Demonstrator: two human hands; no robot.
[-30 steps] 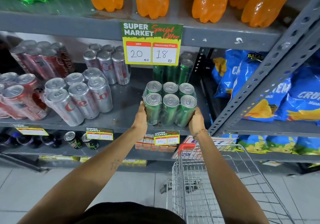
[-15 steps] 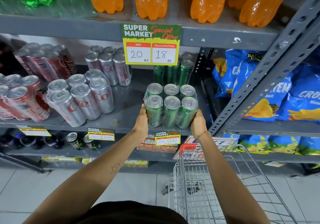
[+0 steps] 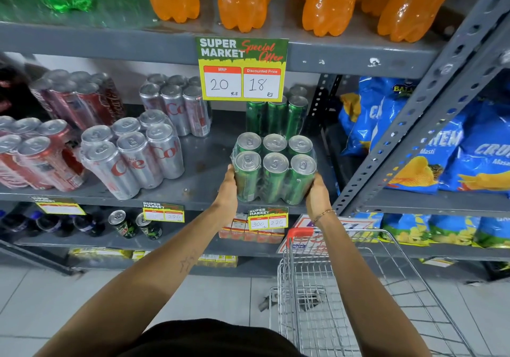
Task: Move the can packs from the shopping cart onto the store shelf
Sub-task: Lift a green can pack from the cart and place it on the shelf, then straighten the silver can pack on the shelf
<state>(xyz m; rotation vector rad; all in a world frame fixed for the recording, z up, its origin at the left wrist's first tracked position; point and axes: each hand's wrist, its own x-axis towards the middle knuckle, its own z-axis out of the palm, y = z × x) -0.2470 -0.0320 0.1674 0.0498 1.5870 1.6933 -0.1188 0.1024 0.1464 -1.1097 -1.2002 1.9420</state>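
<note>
The grey shelf (image 3: 198,182) spans the view at mid height. At 5 o'clock stands the wire cart (image 3: 345,301), its basket bare as far as it shows. On the shelf at 9 o'clock sit the silver can packs (image 3: 132,158), with red can packs (image 3: 36,158) further left. Near centre, the green can pack (image 3: 274,167) (six cans in clear wrap) sits at the shelf's front edge, another green pack (image 3: 276,116) behind it at 12 o'clock. The left hand (image 3: 227,188) and right hand (image 3: 317,193) clasp its two sides.
</note>
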